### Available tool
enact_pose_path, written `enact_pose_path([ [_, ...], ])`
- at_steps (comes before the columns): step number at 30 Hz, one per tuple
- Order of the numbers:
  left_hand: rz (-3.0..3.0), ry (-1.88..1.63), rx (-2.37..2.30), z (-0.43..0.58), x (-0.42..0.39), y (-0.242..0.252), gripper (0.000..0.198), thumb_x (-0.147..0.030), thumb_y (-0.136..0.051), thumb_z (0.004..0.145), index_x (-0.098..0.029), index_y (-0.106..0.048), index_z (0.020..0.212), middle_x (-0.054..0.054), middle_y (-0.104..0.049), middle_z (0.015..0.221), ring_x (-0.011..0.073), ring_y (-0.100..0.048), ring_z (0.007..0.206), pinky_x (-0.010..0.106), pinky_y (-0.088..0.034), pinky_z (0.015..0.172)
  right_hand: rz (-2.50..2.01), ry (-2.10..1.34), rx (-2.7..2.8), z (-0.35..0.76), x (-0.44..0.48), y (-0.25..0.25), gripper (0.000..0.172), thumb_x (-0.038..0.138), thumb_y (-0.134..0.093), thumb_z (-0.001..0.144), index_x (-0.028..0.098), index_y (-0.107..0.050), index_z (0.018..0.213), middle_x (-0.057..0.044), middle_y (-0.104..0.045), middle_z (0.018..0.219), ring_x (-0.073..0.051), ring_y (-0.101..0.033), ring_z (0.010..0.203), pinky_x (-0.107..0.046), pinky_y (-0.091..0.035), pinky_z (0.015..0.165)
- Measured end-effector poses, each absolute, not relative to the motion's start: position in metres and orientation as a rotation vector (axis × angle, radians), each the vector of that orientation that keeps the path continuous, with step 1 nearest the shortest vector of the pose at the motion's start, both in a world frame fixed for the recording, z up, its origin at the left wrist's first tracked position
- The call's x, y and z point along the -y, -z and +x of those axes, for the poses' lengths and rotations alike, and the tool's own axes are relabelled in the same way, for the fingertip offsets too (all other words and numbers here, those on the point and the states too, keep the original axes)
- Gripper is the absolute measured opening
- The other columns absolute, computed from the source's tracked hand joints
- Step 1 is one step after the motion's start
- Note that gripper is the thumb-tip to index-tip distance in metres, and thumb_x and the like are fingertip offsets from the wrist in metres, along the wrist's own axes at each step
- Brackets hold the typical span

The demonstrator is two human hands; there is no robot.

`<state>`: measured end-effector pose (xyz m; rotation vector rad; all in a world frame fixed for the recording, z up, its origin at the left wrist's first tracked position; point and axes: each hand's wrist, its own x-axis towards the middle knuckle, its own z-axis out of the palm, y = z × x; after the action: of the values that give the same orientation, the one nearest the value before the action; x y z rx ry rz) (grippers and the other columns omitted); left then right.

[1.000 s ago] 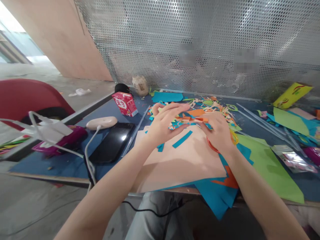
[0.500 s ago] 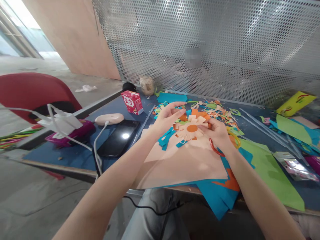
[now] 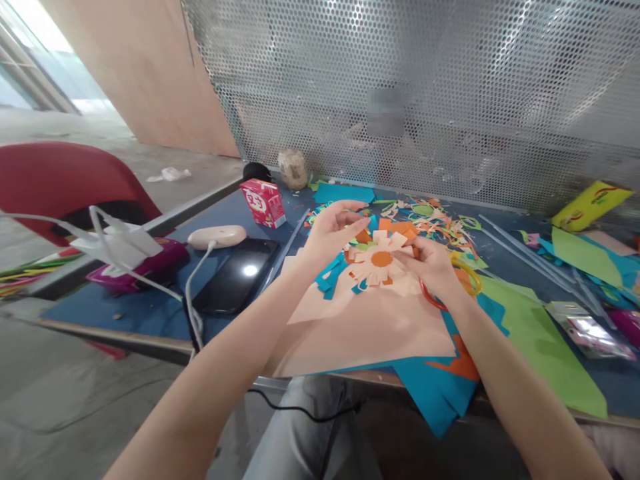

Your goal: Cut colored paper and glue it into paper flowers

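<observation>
A layered paper flower with pale petals and an orange centre is held over a large pale sheet. Thumb and fingers of my right hand pinch its right side. To the upper left of the flower is my left hand, its fingers curved and apart from the thumb, with nothing visible between them. Blue paper strips lie just below that hand. Red-handled scissors show partly under my right hand, beside a yellow ring-shaped handle.
Left of the sheet are a black phone, a red box and a cabled pale device. Paper scraps lie behind the hands. Green sheets are at right, and a perforated metal panel stands at the back.
My left hand has shifted slightly left, its thumb a little farther from the flower. The flower has turned slightly in my right hand.
</observation>
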<state>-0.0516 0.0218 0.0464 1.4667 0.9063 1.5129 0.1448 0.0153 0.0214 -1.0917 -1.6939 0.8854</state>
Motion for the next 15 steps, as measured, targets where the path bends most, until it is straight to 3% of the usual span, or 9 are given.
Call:
enact_pose_path([
  [8, 1.63, -1.564, -0.97, -0.0541, -0.0301, -0.0374, 0.021, -0.033, -0.062, 0.073, -0.017, -0.066, 0.087, 0.005, -0.068, 0.088, 0.0116, -0.06, 0.076, 0.024, -0.047, 0.068, -1.094, -0.955, 1.62, 0.1442, -0.0168, -0.0212, 0.024, 0.038, -0.069, 0.06, 0.019, -0.06, 0.072, 0.003, -0.05, 0.062, -0.009, -0.043, 0.055, -0.023, -0.036, 0.052],
  [15, 1.673, -1.565, -1.002, -0.0538, -0.0274, -0.0395, 0.026, -0.041, -0.058, 0.076, -0.02, -0.07, 0.086, 0.004, -0.07, 0.088, 0.0152, -0.061, 0.084, 0.028, -0.047, 0.074, -1.126, -0.899, 1.635, 0.1463, -0.0205, -0.0182, 0.028, 0.043, -0.068, 0.061, 0.018, -0.054, 0.064, 0.005, -0.039, 0.055, -0.007, -0.035, 0.05, -0.022, -0.027, 0.045],
])
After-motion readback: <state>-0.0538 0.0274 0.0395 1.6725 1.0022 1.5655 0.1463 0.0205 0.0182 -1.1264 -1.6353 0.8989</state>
